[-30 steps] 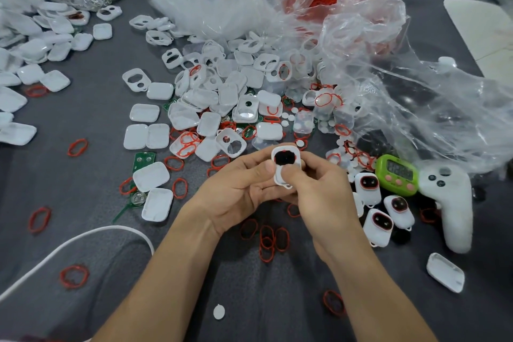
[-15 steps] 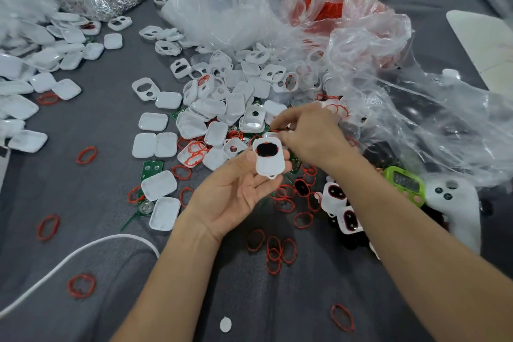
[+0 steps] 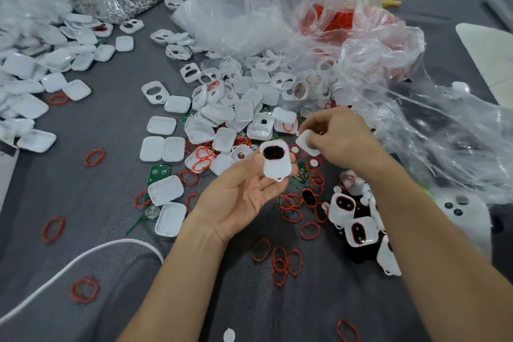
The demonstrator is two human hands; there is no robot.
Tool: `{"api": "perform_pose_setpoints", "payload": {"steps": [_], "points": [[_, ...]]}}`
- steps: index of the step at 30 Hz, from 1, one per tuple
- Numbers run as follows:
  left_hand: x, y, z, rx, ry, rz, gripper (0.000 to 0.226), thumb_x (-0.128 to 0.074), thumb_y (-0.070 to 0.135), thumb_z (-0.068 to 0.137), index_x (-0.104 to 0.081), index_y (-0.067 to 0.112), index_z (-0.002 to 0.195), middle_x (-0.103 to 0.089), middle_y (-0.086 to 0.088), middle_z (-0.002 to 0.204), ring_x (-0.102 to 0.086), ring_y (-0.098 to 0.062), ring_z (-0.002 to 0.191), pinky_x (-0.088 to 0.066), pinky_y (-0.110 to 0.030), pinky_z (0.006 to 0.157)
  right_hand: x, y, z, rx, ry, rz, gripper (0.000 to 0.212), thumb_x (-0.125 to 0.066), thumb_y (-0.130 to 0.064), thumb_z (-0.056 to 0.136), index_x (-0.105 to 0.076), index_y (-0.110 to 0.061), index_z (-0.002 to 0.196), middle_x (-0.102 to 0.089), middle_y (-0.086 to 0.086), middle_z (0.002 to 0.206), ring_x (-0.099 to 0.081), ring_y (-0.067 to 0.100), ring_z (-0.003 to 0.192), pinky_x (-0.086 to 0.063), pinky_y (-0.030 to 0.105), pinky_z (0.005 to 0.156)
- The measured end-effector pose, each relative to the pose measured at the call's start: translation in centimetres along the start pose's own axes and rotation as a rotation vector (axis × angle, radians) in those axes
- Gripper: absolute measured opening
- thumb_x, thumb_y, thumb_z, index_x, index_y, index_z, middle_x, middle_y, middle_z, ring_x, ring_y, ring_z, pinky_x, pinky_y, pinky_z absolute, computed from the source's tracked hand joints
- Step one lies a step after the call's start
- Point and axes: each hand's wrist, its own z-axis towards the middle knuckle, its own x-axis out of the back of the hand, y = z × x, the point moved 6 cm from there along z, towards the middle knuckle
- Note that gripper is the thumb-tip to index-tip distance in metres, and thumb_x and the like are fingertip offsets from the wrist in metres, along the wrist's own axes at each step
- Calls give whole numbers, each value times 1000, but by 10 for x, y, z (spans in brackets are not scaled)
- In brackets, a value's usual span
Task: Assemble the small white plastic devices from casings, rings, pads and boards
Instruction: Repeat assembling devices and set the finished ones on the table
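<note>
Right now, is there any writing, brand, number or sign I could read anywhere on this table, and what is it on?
No text here can be read.
green board: any print is too small to read.
white casing held in the left hand: no lettering shows.
white piece pinched by the right hand: no marks show.
white controller: buttons only, no legible marks.

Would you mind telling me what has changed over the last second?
The right hand let go of the casing, reached forward to the pile of parts and now pinches a small white piece. The left hand still holds the casing, now alone. The finished devices stayed put.
</note>
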Motion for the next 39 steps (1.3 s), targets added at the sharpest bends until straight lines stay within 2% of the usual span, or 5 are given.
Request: {"api": "perform_pose_setpoints", "payload": {"steps": [9,20,28,32,39], "points": [[4,0,1,0,75,-30,29,-70,20,86,-79,7,110,-74,-19,117,-75,-28,102,-62,-32,79,3,-9,-9,22,33,-88,20,-73,-11,83,-79,-30,85,-67,-19,72,-64,4,72,-51,20,69],[3,6,1,-38,11,-69,57,-97,24,62,-78,5,113,-73,-20,119,-74,-31,105,-62,-33,82,-30,-12,-41,63,-102,-677,17,-67,-28,91,-55,-17,96,-63,4,99,-59,28,90,-40,34,70],[8,5,0,-45,43,-114,36,-77,19,82,-77,2,114,-73,-21,119,-74,-33,105,-63,-34,78,-13,9,-39,-53,-185,84,16,-71,-12,88,-72,-25,77,-71,-11,70,-63,1,64,-46,15,60],[5,8,1,-57,26,-86,55,-97,21,61,-79,4,110,-74,-20,117,-75,-31,104,-62,-33,77,12,11,-23,-32,189,6,18,-70,-14,85,-79,-29,78,-66,-20,68,-62,3,65,-47,8,66],[8,11,0,-104,68,-131,25,-71,18,85,-81,8,105,-76,-14,112,-76,-26,100,-62,-32,79,-46,-27,-21,237,3,-182,7,-75,-22,83,-79,-23,89,-66,-8,73,-61,15,74,-39,26,67]]}}
